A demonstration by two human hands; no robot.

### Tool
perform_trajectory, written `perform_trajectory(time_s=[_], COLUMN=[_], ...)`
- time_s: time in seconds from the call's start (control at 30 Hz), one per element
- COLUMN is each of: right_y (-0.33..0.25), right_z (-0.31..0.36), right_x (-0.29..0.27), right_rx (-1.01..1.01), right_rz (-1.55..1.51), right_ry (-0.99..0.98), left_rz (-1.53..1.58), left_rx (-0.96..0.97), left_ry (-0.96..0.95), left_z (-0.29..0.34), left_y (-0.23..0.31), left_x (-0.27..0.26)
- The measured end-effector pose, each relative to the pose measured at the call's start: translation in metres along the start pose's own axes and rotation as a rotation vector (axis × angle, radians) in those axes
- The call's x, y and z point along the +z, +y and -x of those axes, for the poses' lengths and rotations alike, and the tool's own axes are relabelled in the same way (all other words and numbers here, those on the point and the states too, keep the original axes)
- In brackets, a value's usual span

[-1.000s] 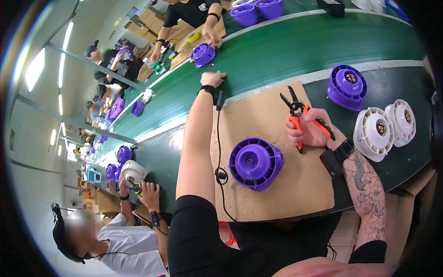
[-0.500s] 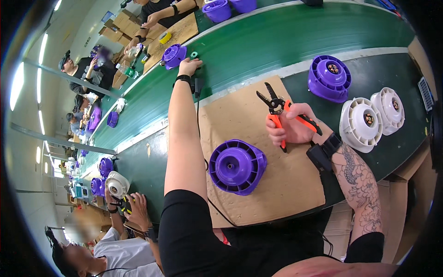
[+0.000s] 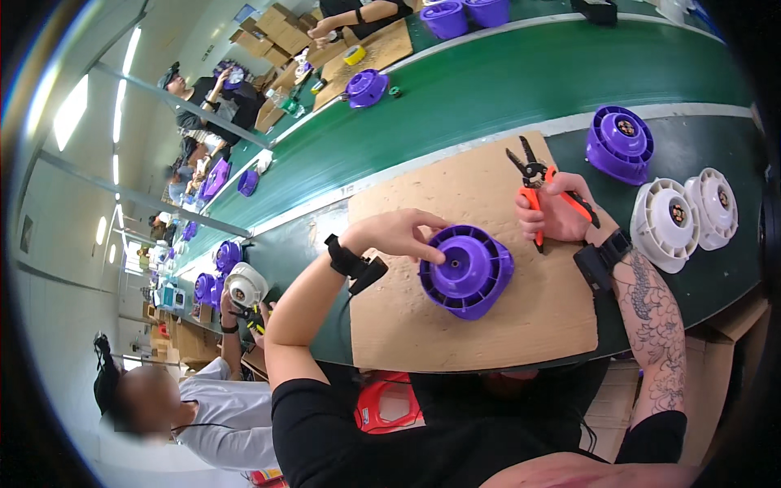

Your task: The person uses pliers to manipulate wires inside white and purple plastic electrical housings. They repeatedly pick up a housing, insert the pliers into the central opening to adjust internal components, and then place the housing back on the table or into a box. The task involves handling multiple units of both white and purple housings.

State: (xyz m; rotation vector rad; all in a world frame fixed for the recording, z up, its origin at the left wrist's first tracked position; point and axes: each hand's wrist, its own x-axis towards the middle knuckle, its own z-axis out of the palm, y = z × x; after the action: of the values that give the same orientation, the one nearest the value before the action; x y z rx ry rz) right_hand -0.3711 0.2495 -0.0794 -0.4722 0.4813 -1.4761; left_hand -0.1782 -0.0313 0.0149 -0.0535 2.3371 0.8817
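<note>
A round purple ribbed plastic housing (image 3: 470, 272) lies on a brown cardboard mat (image 3: 455, 195) in front of me. My left hand (image 3: 404, 234) rests its fingers on the housing's top left edge, near the centre hole. My right hand (image 3: 558, 210) holds orange-handled pliers (image 3: 533, 184) with black jaws pointing away from me, just right of the housing.
Another purple housing (image 3: 620, 144) and two white round parts (image 3: 667, 224) (image 3: 713, 206) sit at the right. A green conveyor belt (image 3: 504, 81) runs behind the mat and carries a purple part (image 3: 365, 87). A co-worker (image 3: 187, 407) sits at my left; other people work further along.
My left arm has pulled back from the purple part on the belt, and its hand now lies on the housing on the mat. The right hand still holds the pliers.
</note>
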Motion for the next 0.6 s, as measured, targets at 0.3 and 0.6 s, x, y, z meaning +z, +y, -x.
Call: perform_trajectory(time_s=[0.3,0.6], right_y=[-0.003,-0.002], right_z=[0.001,0.0], right_x=[-0.002,-0.009], right_rx=[0.015,0.014], right_rz=[0.036,-0.004], right_ry=[0.021,-0.013], left_rz=[0.307,0.245], left_rx=[-0.121,0.116], left_ry=[0.359,0.064], left_z=[-0.023,-0.06], left_y=[-0.049,-0.03], left_x=[-0.02,-0.021])
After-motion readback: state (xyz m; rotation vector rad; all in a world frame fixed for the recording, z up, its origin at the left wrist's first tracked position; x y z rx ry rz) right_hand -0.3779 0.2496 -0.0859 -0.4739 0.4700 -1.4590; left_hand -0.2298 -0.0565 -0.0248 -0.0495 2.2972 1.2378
